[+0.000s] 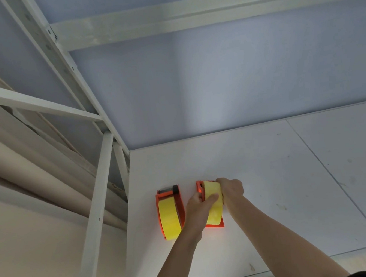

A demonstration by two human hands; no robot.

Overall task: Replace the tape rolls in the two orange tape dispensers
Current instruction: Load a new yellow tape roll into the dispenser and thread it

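Note:
Two orange tape dispensers lie side by side on a white table. The left dispenser [160, 204] holds a yellow tape roll [169, 217] and nothing touches it. The right dispenser [215, 224] carries another yellow roll [215, 212]. My left hand [199, 208] grips that roll and dispenser from the left, fingers across the tape. My right hand [231, 188] is closed over the roll's far right end. Most of the right dispenser's front is hidden by my hands.
The white table [282, 184] stretches to the right and meets a pale wall at the back. A white metal shelf frame [97, 191] stands close at the left, beside the left dispenser. Large beige paper rolls [24, 176] lie behind the frame.

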